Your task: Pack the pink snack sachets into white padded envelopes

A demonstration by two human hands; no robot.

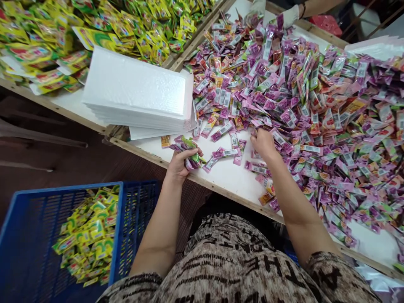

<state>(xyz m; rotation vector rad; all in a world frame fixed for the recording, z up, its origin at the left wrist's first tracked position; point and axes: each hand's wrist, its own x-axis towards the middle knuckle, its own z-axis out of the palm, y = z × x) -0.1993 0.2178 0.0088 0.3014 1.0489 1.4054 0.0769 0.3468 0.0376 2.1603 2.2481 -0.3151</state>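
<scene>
My left hand [179,163] is at the near edge of the white table [221,176], closed around a bunch of purple sachets [188,147]. To its right, my right hand [263,142] rests with fingers down at the near edge of a large heap of purple sachets [299,92] that covers most of the table. A few loose sachets [225,152] lie between the two hands. Whether the right hand grips any sachet is hidden by its own back.
A stack of white padded envelopes [135,90] sits left of the heap. Yellow-green sachets [47,42] pile on the far left table. A blue crate [28,235] on the floor holds more yellow sachets. Another person's gloved hand [288,16] reaches in at the far edge.
</scene>
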